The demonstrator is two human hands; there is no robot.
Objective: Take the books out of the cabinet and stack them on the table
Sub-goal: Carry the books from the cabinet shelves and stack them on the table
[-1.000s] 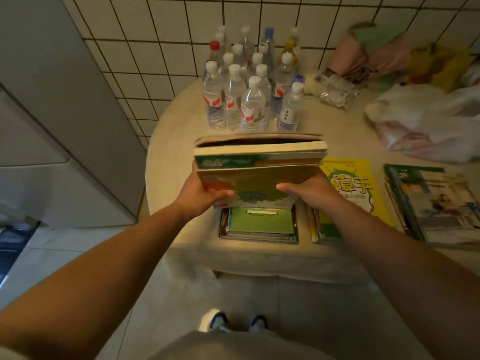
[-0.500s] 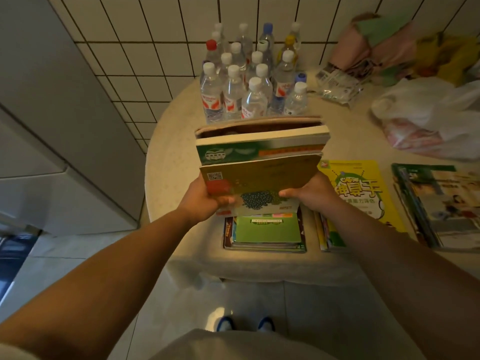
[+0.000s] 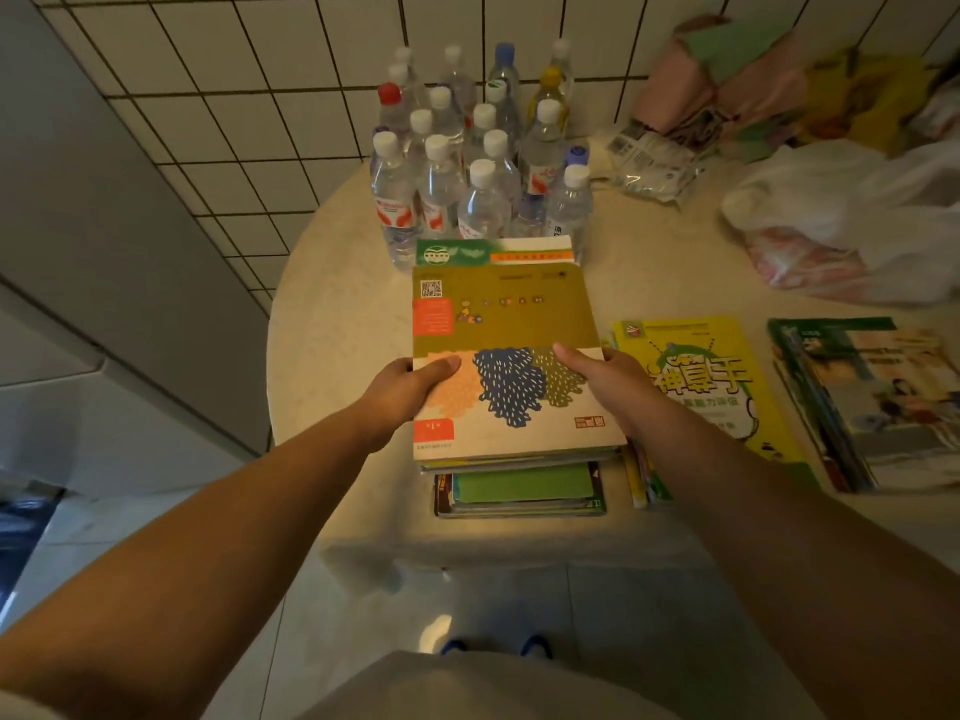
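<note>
I hold a bundle of books [image 3: 506,324] between both hands, its olive and white cover with orange, blue and green blobs facing up. My left hand [image 3: 410,387] grips its left edge and my right hand [image 3: 605,379] its right edge, thumbs on top. The bundle lies nearly flat over a low stack of books [image 3: 524,493] with a green cover, near the front edge of the round table [image 3: 332,324]. I cannot tell whether it rests on that stack. A green and white book [image 3: 493,252] sticks out at the bundle's far end.
Several water bottles [image 3: 467,163] stand behind the bundle against the tiled wall. A yellow book [image 3: 701,376] and a green-edged stack [image 3: 872,402] lie to the right. Plastic bags [image 3: 852,220] and cloth [image 3: 753,75] fill the back right. A grey cabinet [image 3: 104,252] stands left.
The bundle has tipped from standing on edge to nearly flat and come down over the green-covered stack. Both hands kept their hold on its sides.
</note>
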